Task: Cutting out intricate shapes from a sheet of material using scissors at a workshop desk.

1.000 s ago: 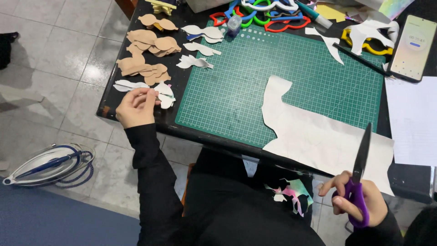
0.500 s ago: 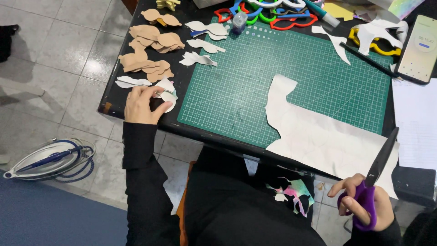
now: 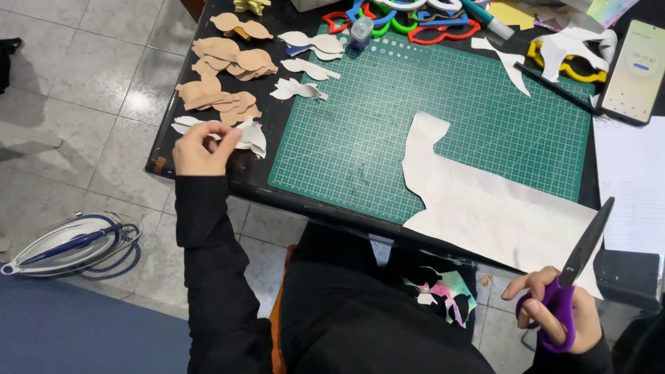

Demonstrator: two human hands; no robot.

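1. Your left hand (image 3: 197, 149) pinches a white paper cutout (image 3: 251, 135) between thumb and fingertips at the table's (image 3: 161, 156) left edge, on top of a small white stack there.

2. Your right hand (image 3: 557, 315) is closed through the purple loops of the scissors (image 3: 575, 277), held off the table below the near edge. The black blades point up and away and look shut.

3. The cutout sits right beside the table edge. A loose pinch could let it slip to the tiled floor (image 3: 76, 76), and the thin paper could crease if you squeeze it.

4. The stack under your fingers looks loose and uneven. A nudge from your hand could push its pieces over the edge.

5. The scissor tips point towards the white sheet (image 3: 492, 208) that overhangs the near edge. A careless lift could catch or tear it.

6. The sheet is thin, smooth paper with one curved side already cut and faint outlines drawn on it. It lies partly on the green cutting mat (image 3: 443, 118), which is matte and gridded.

7. Tan cutouts (image 3: 222, 76) with rounded lobes lie in overlapping piles beyond your left hand, flat and card-like.

8. More white cutouts (image 3: 305, 66) lie at the mat's left edge, and coloured plastic templates (image 3: 409, 21) lie at the far side.

9. A phone (image 3: 634, 73) rests at the far right, glossy and flat.
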